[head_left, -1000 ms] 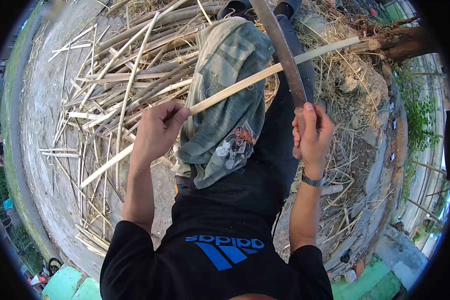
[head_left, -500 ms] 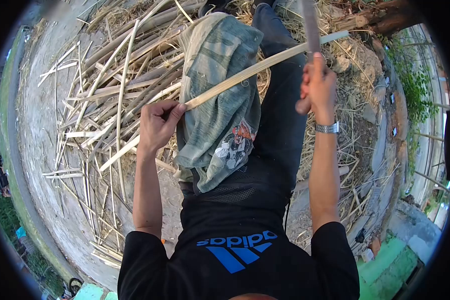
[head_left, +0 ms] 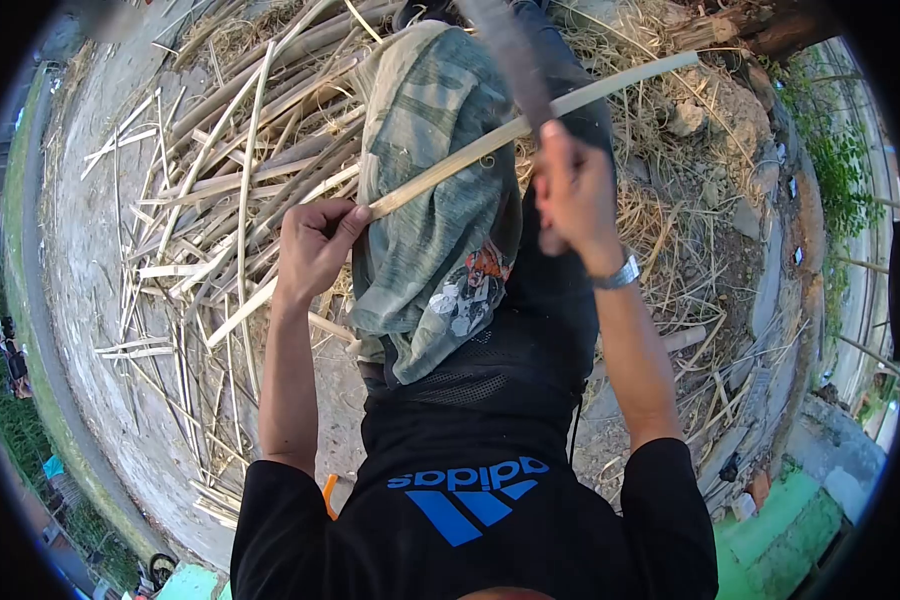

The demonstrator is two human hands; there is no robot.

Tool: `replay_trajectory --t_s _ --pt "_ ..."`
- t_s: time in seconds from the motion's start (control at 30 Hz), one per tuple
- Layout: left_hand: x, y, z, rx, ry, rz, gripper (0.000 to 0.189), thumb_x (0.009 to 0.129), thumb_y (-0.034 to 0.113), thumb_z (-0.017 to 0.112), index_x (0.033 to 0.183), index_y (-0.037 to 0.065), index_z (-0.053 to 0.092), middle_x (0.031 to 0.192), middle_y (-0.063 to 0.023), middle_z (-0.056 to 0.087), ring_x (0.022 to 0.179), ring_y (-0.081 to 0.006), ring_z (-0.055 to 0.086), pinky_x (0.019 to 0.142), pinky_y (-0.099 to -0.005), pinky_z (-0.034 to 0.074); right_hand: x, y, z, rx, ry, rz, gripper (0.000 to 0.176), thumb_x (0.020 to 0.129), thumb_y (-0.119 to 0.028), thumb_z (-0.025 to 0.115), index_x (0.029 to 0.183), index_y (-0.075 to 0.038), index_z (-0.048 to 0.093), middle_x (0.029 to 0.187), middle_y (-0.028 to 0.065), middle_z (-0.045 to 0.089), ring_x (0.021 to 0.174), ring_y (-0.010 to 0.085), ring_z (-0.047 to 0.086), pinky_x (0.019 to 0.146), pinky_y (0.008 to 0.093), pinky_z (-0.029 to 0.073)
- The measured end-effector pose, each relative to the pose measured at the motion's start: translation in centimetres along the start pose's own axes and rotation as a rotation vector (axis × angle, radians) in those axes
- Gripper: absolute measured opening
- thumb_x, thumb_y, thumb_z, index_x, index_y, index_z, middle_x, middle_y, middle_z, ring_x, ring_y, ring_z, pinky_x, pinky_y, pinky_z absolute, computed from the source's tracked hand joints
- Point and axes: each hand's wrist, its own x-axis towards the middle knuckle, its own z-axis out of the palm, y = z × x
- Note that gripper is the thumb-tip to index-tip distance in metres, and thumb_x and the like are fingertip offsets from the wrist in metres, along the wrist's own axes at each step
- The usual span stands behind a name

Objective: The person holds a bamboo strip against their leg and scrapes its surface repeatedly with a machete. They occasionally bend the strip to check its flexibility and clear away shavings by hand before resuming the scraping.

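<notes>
My left hand (head_left: 315, 248) pinches the near end of a long, pale bamboo strip (head_left: 440, 172) between thumb and fingers. The strip slants up to the right across my legs, its far end in the air and bending slightly. A large knife (head_left: 517, 68) is gripped by its handle in my right hand (head_left: 576, 200), blurred by motion. Its broad dark blade points up and to the left, overlapping the strip a little past its middle. Under the strip, a greenish camouflage cloth (head_left: 425, 235) with a printed patch drapes over my thigh.
Split bamboo strips and poles (head_left: 260, 150) lie heaped on the concrete at the left. Dry shavings (head_left: 670, 260) litter the ground at the right, beside a rubble mound. A brown log (head_left: 785, 35) lies at the top right, with a green plant (head_left: 835, 180) below it.
My right hand has moved left with the knife, bringing the blade from near the strip's far end toward its middle. My left hand and the strip have barely moved.
</notes>
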Motion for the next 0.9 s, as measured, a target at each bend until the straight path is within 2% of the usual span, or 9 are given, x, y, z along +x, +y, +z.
replay_trajectory --t_s 0.07,0.27,0.37,0.47,0.5,0.6,0.63,0.77,0.9 --pt "0.1 -1.3 -0.1 -0.014 0.041 0.086 0.034 0.099 0.028 0.073 0.09 -0.005 0.075 0.061 0.0041 0.054 0.059 -0.0042 0.042 0.053 -0.0274 0.033 -1.9 1.3 2.1 -0.044 -0.089 -0.223 0.052 0.107 -0.043 0.057 0.074 -0.003 0.064 0.056 -0.0007 0.056 0.047 0.0083 0.051 0.044 0.0281 0.039" --pt "-0.3 -1.8 -0.7 -0.082 -0.028 -0.041 0.035 0.099 0.028 0.073 0.088 -0.006 0.074 0.058 0.0034 0.049 0.058 -0.005 0.039 0.051 -0.0287 0.03 1.9 -1.4 -2.6 0.12 0.257 -0.105 0.059 0.107 -0.051 0.053 0.074 -0.003 0.061 0.056 -0.0018 0.052 0.042 0.0065 0.049 0.037 0.0258 0.038" --pt "-0.3 -1.3 0.0 -0.11 -0.012 -0.041 0.037 0.099 0.029 0.073 0.085 -0.005 0.074 0.057 0.0031 0.049 0.056 -0.0052 0.039 0.051 -0.0291 0.03 1.9 -0.9 -1.8 0.205 0.241 -0.033 0.065 0.106 -0.058 0.05 0.071 -0.003 0.056 0.056 0.0007 0.047 0.039 0.0071 0.047 0.036 0.0253 0.036" --pt "-0.4 0.3 0.6 -0.059 -0.014 -0.071 0.037 0.099 0.028 0.072 0.084 -0.005 0.072 0.058 0.0023 0.051 0.056 -0.0055 0.041 0.051 -0.0292 0.031 -2.3 1.0 3.3 -0.008 -0.069 -0.127 0.057 0.106 -0.049 0.057 0.072 -0.003 0.06 0.055 -0.0021 0.053 0.042 0.0089 0.051 0.04 0.0256 0.038" --pt "-0.7 0.9 0.6 -0.015 -0.016 -0.097 0.036 0.1 0.028 0.072 0.085 -0.005 0.071 0.059 0.0019 0.053 0.057 -0.0055 0.042 0.052 -0.029 0.033 -4.1 0.4 4.8 -0.089 -0.14 -0.221 0.054 0.104 -0.042 0.062 0.073 0.002 0.062 0.053 0.0103 0.053 0.047 0.0198 0.055 0.049 0.0376 0.043" --pt "-1.7 1.8 0.3 -0.099 -0.057 -0.09 0.03 0.1 0.026 0.072 0.095 -0.003 0.069 0.065 0.002 0.055 0.06 -0.0057 0.044 0.055 -0.0286 0.036 -4.6 -0.6 5.4 -0.201 -0.229 -0.332 0.049 0.102 -0.039 0.064 0.075 0.002 0.064 0.054 0.013 0.056 0.046 0.0273 0.052 0.049 0.0387 0.042" --pt "-2.3 0.6 -0.3 0.001 -0.038 -0.011 0.028 0.099 0.023 0.072 0.109 -0.002 0.065 0.069 -0.0012 0.061 0.062 -0.0074 0.048 0.058 -0.0291 0.04 -4.1 -0.3 5.2 -0.168 -0.146 -0.321 0.049 0.103 -0.039 0.064 0.076 0.002 0.063 0.054 0.0125 0.055 0.046 0.0253 0.051 0.049 0.0382 0.042" --pt "-6.3 -1.3 -4.4 0.101 -0.104 -0.106 0.034 0.094 0.015 0.075 0.12 -0.001 0.06 0.075 -0.01 0.07 0.062 -0.0126 0.057 0.06 -0.0319 0.046 -1.3 1.2 1.2 -0.075 0.046 -0.155 0.051 0.108 -0.04 0.056 0.079 0.001 0.065 0.056 0.0031 0.055 0.049 0.0122 0.052 0.048 0.0328 0.041" --pt "-11.6 -4.1 -6.5 0.215 0.07 -0.188 0.027 0.092 0.01 0.076 0.113 0.0 0.064 0.071 -0.0072 0.067 0.06 -0.0116 0.055 0.057 -0.031 0.044 -0.6 1.5 -1.7 -0.001 0.087 -0.008 0.052 0.107 -0.044 0.056 0.078 -0.002 0.066 0.056 -0.001 0.054 0.047 0.0076 0.052 0.043 0.0266 0.04"
